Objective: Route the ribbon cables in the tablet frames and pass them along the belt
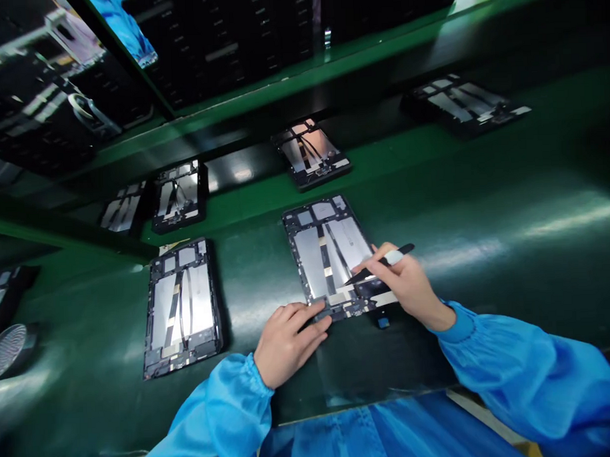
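Note:
An opened tablet [308, 248] lies slightly turned on the green bench, its silver inner plates, black ribbon cables and lower circuit strip exposed. My left hand [291, 342] rests at its lower left corner, fingers stretched out, fingertips touching the edge. In my right hand [407, 285] is a slim black pointed tool [361, 276] with a white band, pinched between the fingers. Its tip points down at the lower middle of the tablet, near the ends of the cables; whether it touches cannot be told. A small blue piece [383, 322] lies just below the tablet's edge.
Another opened tablet [182, 306] lies to the left. Further ones [176, 196] [312, 155] [463, 106] lie along the back strip. A green post [69, 230] crosses at left, near a round ridged metal object [10, 351]. Behind stands a dark rack [259, 50].

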Available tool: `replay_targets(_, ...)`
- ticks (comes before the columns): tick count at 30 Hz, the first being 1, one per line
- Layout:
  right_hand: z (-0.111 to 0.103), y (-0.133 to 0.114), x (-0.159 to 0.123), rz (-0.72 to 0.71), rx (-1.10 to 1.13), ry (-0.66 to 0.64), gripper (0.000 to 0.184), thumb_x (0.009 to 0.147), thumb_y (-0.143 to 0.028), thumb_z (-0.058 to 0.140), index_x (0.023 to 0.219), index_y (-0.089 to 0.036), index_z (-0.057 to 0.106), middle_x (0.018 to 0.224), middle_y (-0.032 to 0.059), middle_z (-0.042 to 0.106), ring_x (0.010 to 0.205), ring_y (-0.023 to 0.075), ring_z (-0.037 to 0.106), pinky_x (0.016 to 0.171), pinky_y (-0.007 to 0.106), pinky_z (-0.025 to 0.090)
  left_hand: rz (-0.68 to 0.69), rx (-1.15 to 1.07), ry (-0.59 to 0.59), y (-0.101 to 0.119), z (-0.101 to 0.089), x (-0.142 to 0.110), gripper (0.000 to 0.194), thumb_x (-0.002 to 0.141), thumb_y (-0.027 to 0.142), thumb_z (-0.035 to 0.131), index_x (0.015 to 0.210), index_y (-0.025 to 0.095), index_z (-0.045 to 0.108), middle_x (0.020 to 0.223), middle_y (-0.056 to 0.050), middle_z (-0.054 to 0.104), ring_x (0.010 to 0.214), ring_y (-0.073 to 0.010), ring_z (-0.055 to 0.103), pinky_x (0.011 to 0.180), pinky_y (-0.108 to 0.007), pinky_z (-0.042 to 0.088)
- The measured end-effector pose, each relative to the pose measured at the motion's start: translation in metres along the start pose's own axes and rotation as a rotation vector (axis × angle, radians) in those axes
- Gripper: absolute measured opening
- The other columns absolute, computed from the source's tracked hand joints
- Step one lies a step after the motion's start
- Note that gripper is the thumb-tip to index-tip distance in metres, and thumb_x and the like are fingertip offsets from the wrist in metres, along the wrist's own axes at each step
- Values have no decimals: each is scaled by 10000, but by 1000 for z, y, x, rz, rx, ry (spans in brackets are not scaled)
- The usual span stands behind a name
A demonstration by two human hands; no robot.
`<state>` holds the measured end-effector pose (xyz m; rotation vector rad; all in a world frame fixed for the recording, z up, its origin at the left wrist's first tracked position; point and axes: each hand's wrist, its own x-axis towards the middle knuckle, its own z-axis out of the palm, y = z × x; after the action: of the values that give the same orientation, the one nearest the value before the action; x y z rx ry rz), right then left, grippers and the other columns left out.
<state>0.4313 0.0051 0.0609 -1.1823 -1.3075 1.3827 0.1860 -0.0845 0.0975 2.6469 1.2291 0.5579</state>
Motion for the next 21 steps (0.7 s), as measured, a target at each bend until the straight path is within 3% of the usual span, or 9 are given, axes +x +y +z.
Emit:
replay_targets(4,31,-5,14,158,224,-278,438,813,-599,660,816,-184,521,781,52,695,736,190,665,684,303,533,-17,272,-61,6,-5,-5,335,972,337,543,1224,123,594,1141,-74,647,931,-198,556,708,-328,414)
replay_targets(6,45,-10,24,145,227,-320,480,797,-644,646,836,-178,541,791,58,696,751,197,662,707,318,536,-95,370,-124,-2,-8,-1,397,955,347,567,1289,133,567,1113,-81,640,884,-202,551,694,-333,415)
replay_targets(8,50,-14,31,85,194,-296,501,801,-663,624,862,-167,592,847,73,701,815,207,659,791,339,529,-232,378,-150,-24,-10,11,409,917,331,623,1292,173,581,1107,-73,640,910,-212,554,719,-332,428)
replay_targets(11,40,-17,32,-12,95,-236,501,832,-662,590,884,-170,671,949,88,706,944,225,652,928,353,491,-523,316,-140,-79,-12,45,397,887,256,650,1281,222,613,1122,-75,646,1019,-243,548,815,-356,438)
replay_targets(14,16,-10,20,-21,-47,-175,522,828,-689,570,868,-187,707,942,91,713,937,242,665,921,355,511,-702,309,-5,-147,-13,81,388,908,155,574,1292,196,614,1238,-124,606,1173,-287,491,952,-428,398)
replay_targets(16,-1,0,10,9,-131,-158,548,828,-718,536,859,-203,721,921,89,721,905,249,679,863,348,540,-812,253,107,-185,-18,95,373,893,85,552,1230,208,652,1290,-112,586,1220,-272,475,1033,-441,356)
replay_targets(18,-13,10,-1,4,-214,-137,525,835,-706,531,868,-223,734,922,78,727,901,251,688,830,334,555,-925,177,255,-213,-28,97,312,877,81,577,1154,187,675,1295,-103,578,1235,-252,478,1074,-441,345)
replay_targets(21,-20,19,-12,-70,-283,-47,457,857,-653,532,827,-247,740,899,60,731,845,235,700,771,309,571,-1133,52,568,-237,-53,80,253,942,228,567,1167,128,621,1242,-114,573,1158,-226,536,1006,-442,436)
